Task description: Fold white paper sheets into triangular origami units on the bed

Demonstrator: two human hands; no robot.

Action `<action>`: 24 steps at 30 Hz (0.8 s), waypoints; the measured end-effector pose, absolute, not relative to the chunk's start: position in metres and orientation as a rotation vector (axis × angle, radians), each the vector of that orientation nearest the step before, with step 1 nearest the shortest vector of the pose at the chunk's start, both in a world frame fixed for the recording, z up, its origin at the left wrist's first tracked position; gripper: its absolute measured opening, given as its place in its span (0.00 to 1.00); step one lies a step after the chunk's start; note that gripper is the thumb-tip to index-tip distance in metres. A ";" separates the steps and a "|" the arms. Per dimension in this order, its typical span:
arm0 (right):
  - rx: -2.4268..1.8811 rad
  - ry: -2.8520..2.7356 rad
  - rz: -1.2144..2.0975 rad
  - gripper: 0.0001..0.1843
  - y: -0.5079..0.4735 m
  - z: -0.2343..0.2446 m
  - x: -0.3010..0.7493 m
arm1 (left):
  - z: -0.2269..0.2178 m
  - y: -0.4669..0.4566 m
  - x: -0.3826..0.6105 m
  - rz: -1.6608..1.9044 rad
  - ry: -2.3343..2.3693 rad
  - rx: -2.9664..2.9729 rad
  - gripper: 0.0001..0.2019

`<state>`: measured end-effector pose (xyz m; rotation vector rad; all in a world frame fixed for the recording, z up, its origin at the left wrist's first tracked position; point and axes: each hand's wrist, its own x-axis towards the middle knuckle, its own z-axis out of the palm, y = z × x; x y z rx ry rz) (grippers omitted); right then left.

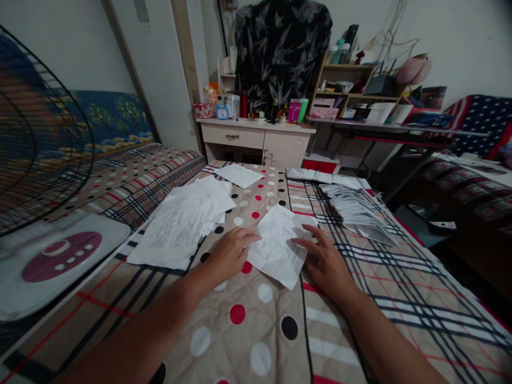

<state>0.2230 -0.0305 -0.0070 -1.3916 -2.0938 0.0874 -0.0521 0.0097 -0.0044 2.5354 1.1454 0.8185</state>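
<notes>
A crumpled white printed slip lies on the dotted and plaid bedspread in front of me. My left hand rests flat on its left edge with the fingers stretched out. My right hand lies on its right edge, fingers spread and pointing toward the paper. Neither hand grips the slip; both press it against the bed.
A pile of white printed sheets lies to the left, one sheet farther back. Fanned grey slips spread on the right. A fan with its control base stands at left. A dresser and a cluttered desk are beyond.
</notes>
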 end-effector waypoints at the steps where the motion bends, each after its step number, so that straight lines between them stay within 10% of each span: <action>1: -1.414 -2.113 0.026 0.25 -0.032 -0.006 0.221 | -0.004 0.008 -0.051 0.834 1.106 2.536 0.23; 19: -1.204 -1.837 0.654 0.21 -0.035 -0.001 0.221 | 0.008 0.003 -0.051 1.199 0.969 2.289 0.37; 24: -1.196 -2.016 0.636 0.19 -0.039 0.004 0.217 | 0.004 0.002 -0.050 1.011 0.728 2.426 0.25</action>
